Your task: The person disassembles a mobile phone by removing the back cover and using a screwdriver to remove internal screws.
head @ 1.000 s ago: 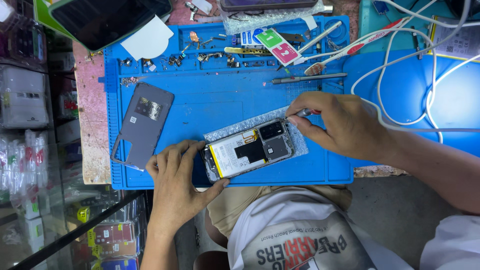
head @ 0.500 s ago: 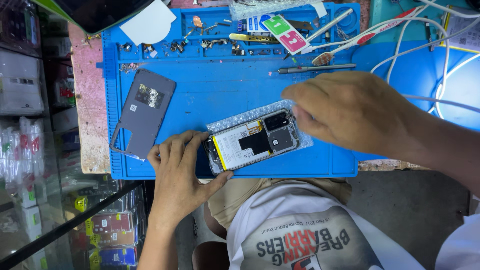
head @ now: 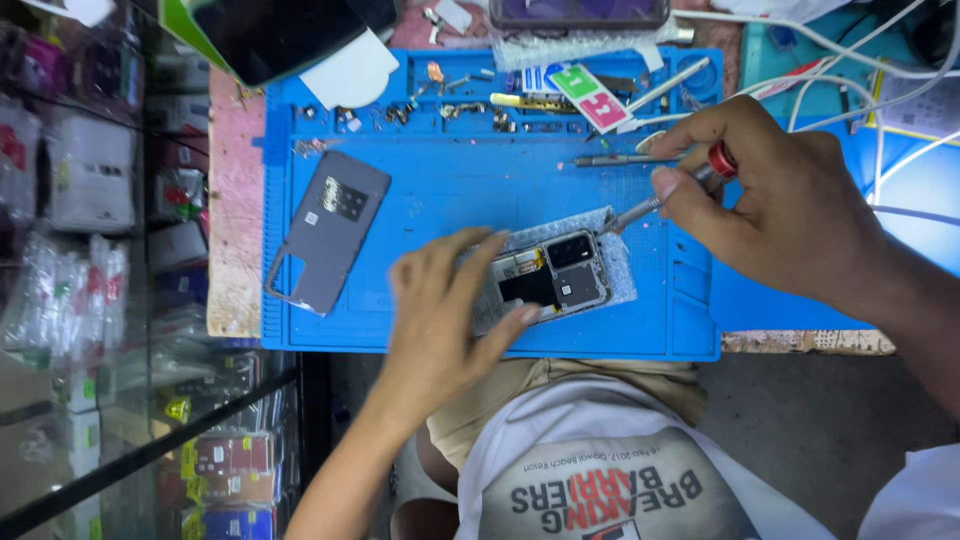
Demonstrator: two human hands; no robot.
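An opened phone [head: 558,277], its back removed and its black camera block and boards showing, lies on a clear plastic sheet on the blue repair mat [head: 440,195]. My left hand [head: 445,318] lies flat over the phone's left part, pressing it down. My right hand [head: 770,205] grips a screwdriver [head: 665,197] with a red collar, its metal tip pointing at the phone's upper right corner. The phone's grey back cover [head: 330,230] rests on the mat to the left.
Small screws and parts, a second metal tool [head: 618,159] and a green-pink card [head: 594,97] sit along the mat's far tray. A dark tablet [head: 285,35] and white cables [head: 850,60] lie beyond. Glass shelving with packaged goods stands at left.
My right hand has lifted off the phone, moved up and right, and now holds the screwdriver aimed at the phone's corner. My left hand has slid further over the phone.
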